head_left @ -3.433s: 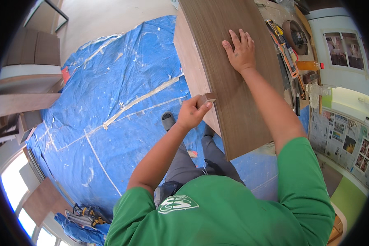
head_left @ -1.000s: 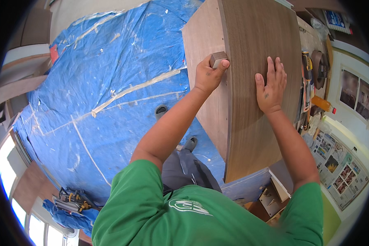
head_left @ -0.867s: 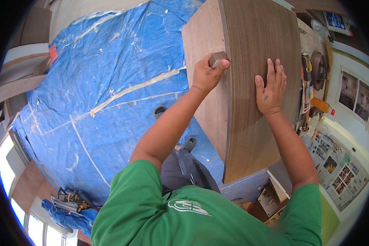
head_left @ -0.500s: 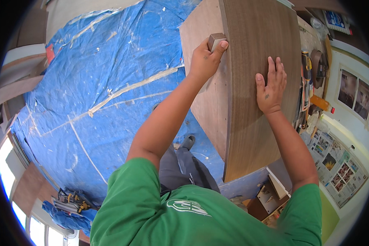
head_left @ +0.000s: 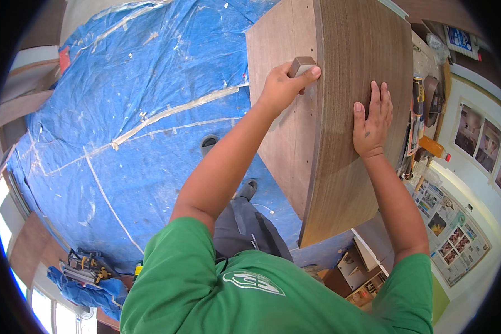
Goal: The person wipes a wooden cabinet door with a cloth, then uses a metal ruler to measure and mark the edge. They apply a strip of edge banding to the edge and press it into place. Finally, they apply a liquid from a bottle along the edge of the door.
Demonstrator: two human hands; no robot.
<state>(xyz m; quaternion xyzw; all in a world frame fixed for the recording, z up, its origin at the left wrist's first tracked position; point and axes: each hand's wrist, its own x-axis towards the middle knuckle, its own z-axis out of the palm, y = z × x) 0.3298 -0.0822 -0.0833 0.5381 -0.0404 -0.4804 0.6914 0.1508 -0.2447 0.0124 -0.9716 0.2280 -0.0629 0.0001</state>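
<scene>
The left hand (head_left: 281, 86) pinches a small grey-brown rectangular sanding block (head_left: 301, 65) against the long edge of the dark walnut-veneered wooden panel (head_left: 345, 128). The right hand (head_left: 371, 119) lies flat and spread on the panel's face, just right of the block. The panel stands on the blue plastic tarpaulin (head_left: 122, 111) covering the floor, its long axis running away from the person.

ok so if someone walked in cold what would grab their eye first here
Most likely the tall brown wood-grain cabinet panel at upper right, with the left hand pressing a small grey-brown block on its front edge and the right hand lying flat on its broad face. Next, the big crumpled blue plastic tarp crossed by pale tape lines, covering the floor on the left.
</scene>
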